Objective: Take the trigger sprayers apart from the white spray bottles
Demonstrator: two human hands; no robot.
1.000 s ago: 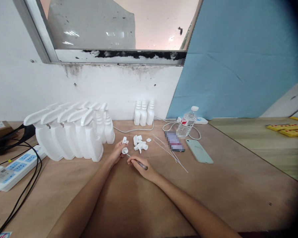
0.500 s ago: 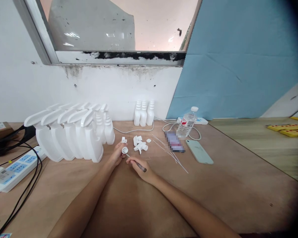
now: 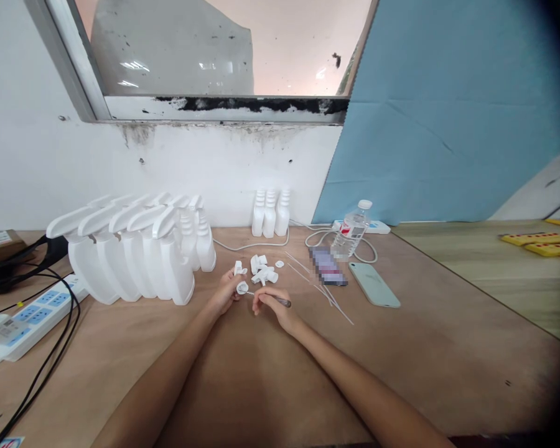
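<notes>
My left hand [image 3: 226, 294] is closed around a white spray trigger head [image 3: 241, 287], its round collar opening turned to the right. In my right hand [image 3: 276, 306] is a slim tool with a thin metal shaft and a dark grey handle [image 3: 284, 302]; its exact kind is too small to make out. The shaft points left and its tip is at the collar opening; how far in it goes I cannot tell. Just beyond my hands lie several loose white spray heads [image 3: 264, 274] and a small white disc [image 3: 279, 264].
Several white spray bottles [image 3: 140, 267] stand in a group at left, and three smaller bottles [image 3: 270, 214] by the wall. Thin white tubes [image 3: 338, 303], a phone [image 3: 328, 266], a pale green phone [image 3: 374, 285] and a water bottle [image 3: 351, 233] are right. A power strip [image 3: 37, 314] with black cables is far left.
Both hands have shifted slightly right, with the spray head and tool in them. The spray head has turned a little, and the tool now lies flatter against the collar.
</notes>
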